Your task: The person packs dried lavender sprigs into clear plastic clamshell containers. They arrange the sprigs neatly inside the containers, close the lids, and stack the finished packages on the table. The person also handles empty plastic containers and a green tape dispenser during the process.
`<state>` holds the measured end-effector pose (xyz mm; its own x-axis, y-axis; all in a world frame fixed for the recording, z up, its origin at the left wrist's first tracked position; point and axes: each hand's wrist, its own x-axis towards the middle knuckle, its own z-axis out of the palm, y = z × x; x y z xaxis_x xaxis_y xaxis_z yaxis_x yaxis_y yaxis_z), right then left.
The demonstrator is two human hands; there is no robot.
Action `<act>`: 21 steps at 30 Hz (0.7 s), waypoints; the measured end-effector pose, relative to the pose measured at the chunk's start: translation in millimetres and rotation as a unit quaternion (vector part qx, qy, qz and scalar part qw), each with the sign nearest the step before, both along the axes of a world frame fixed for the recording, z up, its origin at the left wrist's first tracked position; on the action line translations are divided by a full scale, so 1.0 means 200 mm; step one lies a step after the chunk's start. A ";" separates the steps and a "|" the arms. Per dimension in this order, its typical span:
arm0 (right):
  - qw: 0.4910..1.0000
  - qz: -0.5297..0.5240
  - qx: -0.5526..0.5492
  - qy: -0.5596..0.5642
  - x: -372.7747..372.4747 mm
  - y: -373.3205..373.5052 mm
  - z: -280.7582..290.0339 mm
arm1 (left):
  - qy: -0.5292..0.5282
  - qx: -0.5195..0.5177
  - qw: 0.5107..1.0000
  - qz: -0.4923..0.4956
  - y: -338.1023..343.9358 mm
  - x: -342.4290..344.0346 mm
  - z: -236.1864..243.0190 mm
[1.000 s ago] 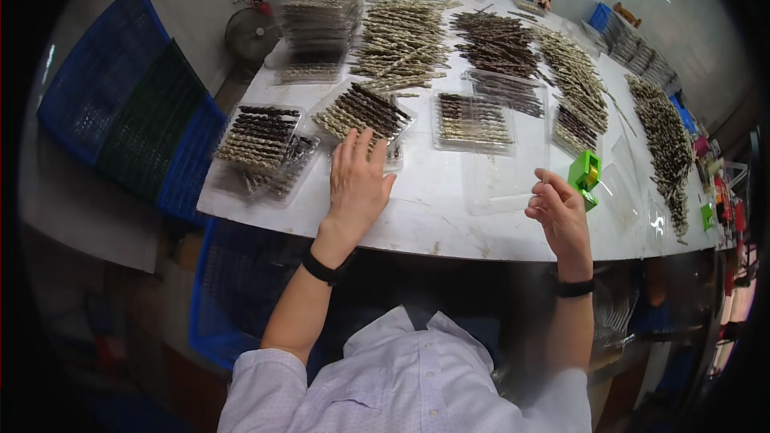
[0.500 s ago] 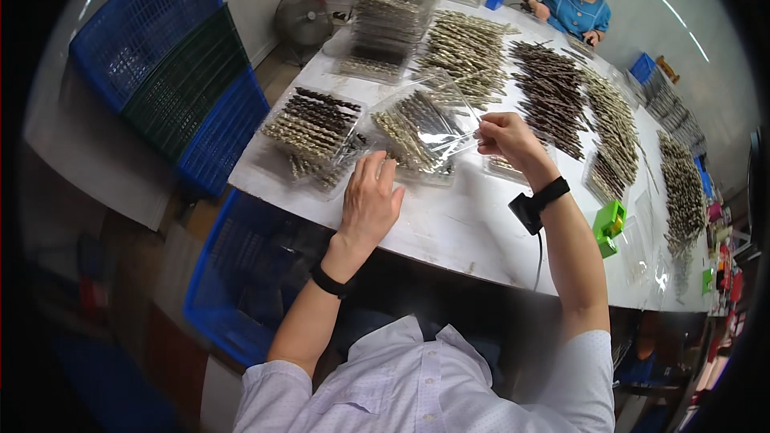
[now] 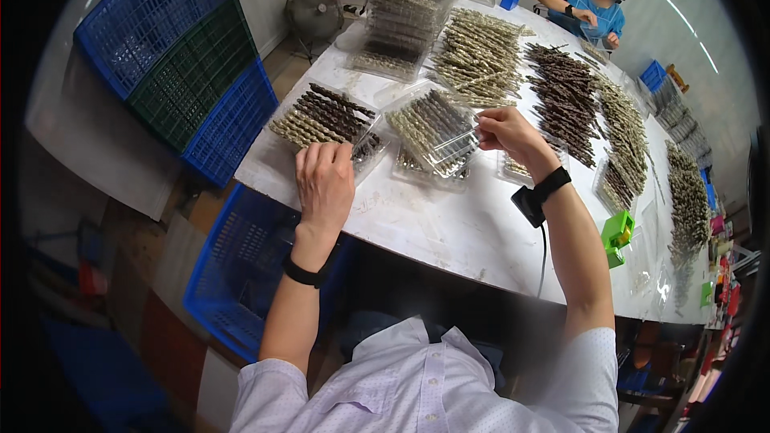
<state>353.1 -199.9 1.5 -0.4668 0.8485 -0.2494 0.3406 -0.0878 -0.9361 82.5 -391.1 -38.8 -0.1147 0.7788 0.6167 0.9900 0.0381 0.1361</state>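
Note:
My left hand (image 3: 325, 180) rests on the near side of the left clear plastic box (image 3: 371, 164), fingers bent and close together over its edge; the thumb is mostly hidden. Pale and dark spiral drill bits (image 3: 317, 118) lie in rows in that box. With its fingers closed, my right hand (image 3: 507, 130) pinches the right edge of a clear plastic lid (image 3: 453, 143). The lid lies tilted over the middle box, where pale and grey drill bits (image 3: 417, 122) show. Another filled box (image 3: 417, 175) sits partly under the middle one.
Stacked filled boxes (image 3: 397, 28) stand behind. Loose piles of pale drill bits (image 3: 481, 56) and dark drill bits (image 3: 561, 92) spread to the right. A green tape dispenser (image 3: 618, 236) is by my right forearm. Across the table a co-worker (image 3: 585, 4) handles clear plastic. Blue crates (image 3: 233, 273) stand below left.
My left hand has shifted left from the middle box to the left box. My right hand has brought the raised lid down over the middle box. The co-worker's hands have risen.

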 end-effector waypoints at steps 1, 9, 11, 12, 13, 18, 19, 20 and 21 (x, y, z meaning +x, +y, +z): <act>1.000 -0.005 -0.001 -0.007 -0.01 0.00 0.00 | -0.001 -0.003 1.000 -0.007 -0.01 0.00 0.01; 0.979 -0.006 0.132 -0.152 0.00 0.04 -0.01 | -0.004 -0.006 1.000 -0.012 -0.06 -0.02 0.04; 0.952 -0.005 0.194 -0.235 -0.03 0.02 0.02 | -0.002 -0.005 1.000 -0.007 -0.07 -0.01 0.05; 0.924 -0.012 0.270 -0.269 -0.03 0.04 -0.02 | 0.002 0.007 1.000 -0.007 -0.07 0.02 0.07; 0.909 -0.019 0.296 -0.293 -0.01 0.06 -0.05 | 0.006 0.019 1.000 -0.007 -0.07 0.04 0.08; 0.846 -0.039 0.372 -0.381 -0.03 0.06 -0.08 | -0.017 0.041 0.984 -0.170 0.00 0.27 0.03; 0.841 -0.041 0.373 -0.390 -0.03 0.05 -0.08 | -0.019 0.011 0.982 -0.190 0.02 0.33 0.02; 0.835 -0.042 0.375 -0.399 -0.03 0.05 -0.09 | -0.032 -0.013 0.979 -0.201 0.04 0.37 0.01; 0.830 -0.044 0.377 -0.409 -0.03 0.04 -0.09 | -0.046 -0.037 0.975 -0.213 0.07 0.40 0.01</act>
